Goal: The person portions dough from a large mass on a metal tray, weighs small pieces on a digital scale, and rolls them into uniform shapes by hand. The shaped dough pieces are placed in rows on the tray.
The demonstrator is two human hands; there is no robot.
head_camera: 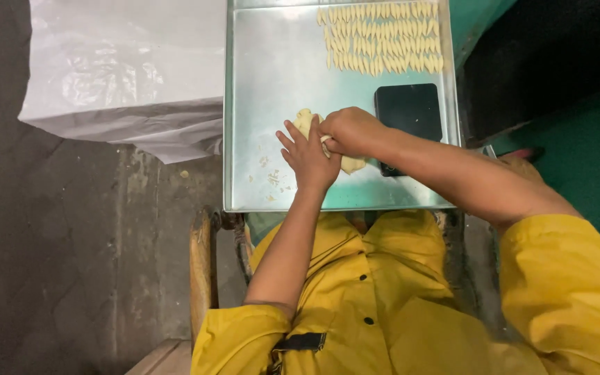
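Note:
A lump of pale dough [305, 120] lies on a metal tray [265, 83] in front of me. My left hand [307, 156] rests flat on the dough with its fingers spread. My right hand [348, 130] is closed on a pinch of the dough beside the left hand; another bit of dough [353, 164] shows below it. Rows of several small shaped dough pieces [382, 36] lie at the tray's far right.
A black rectangular slab [409, 111] lies on the tray's right side. Dough crumbs [271, 177] dot the tray near its front edge. A white plastic-covered block [123, 62] stands to the left. A wooden stool frame [201, 271] sits below, on dark floor.

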